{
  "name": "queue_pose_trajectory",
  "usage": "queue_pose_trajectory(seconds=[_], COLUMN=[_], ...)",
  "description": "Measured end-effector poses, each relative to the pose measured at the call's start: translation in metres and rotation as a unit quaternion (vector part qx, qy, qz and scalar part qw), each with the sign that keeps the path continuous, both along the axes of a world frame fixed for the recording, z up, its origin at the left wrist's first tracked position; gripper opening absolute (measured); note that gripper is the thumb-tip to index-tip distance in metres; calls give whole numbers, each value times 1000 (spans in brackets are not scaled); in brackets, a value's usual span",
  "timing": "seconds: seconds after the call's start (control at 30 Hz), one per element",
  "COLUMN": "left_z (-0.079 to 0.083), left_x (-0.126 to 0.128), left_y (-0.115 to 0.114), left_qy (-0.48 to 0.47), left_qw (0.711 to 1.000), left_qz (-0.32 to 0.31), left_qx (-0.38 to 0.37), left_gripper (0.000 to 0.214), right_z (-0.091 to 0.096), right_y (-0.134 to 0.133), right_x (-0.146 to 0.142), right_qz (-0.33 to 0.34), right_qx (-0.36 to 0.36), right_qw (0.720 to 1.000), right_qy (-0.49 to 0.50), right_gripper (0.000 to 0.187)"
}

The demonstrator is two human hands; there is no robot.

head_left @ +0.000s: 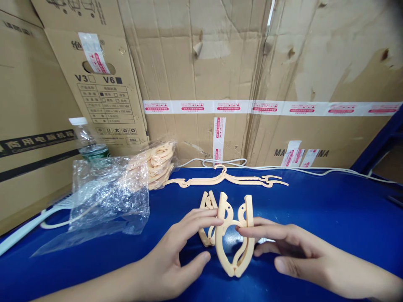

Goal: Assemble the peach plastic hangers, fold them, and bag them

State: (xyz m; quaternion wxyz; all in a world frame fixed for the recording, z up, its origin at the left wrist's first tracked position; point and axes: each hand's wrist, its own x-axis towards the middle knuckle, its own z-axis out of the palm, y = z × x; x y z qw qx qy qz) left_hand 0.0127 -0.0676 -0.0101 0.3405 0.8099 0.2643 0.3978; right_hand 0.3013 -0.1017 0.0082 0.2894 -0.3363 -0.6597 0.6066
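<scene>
A cream folding hanger (pixel 219 245), folded into a pointed oval, stands upright in front of me between my hands. My left hand (pixel 179 247) is at its left side, the fingers stretched out to its edge and the thumb held apart. On the other side, my right hand (pixel 296 249) has its index fingertip against the front of the right arm, with other fingers partly hidden and the thumb spread away. Neither hand is closed around it. Just behind stands a second folded hanger (pixel 203 238), partly covered. Farther back lies an unfolded hanger (pixel 206 181) with its hook upward.
At the left, a clear plastic bag (pixel 110 197) lies beside a bagged pile of cream hangers (pixel 160 161). Behind them stands a bottle (pixel 85 136) with a white cap. Cardboard (pixel 195 75) walls the blue table (pixel 330 209), and a white cable (pixel 302 168) runs along the back.
</scene>
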Motion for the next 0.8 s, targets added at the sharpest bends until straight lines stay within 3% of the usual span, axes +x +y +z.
queue_pose_trajectory(seconds=[0.47,0.67,0.8], left_z=[-2,-2,0], left_x=[-5,-8,-8], left_y=[-1,8,9], left_qy=[63,135,139], left_qw=[994,979,977], left_qz=[-77,-143,-140], left_qx=[-35,53,76], left_gripper=[68,72,70], right_z=[1,-2,-2], right_y=[-4,-3,-4], right_x=[0,1,1], right_qz=[21,37,39], right_qx=[20,27,34], right_qw=[999,999,999], right_qy=[-27,-17,-12], right_gripper=[44,48,50])
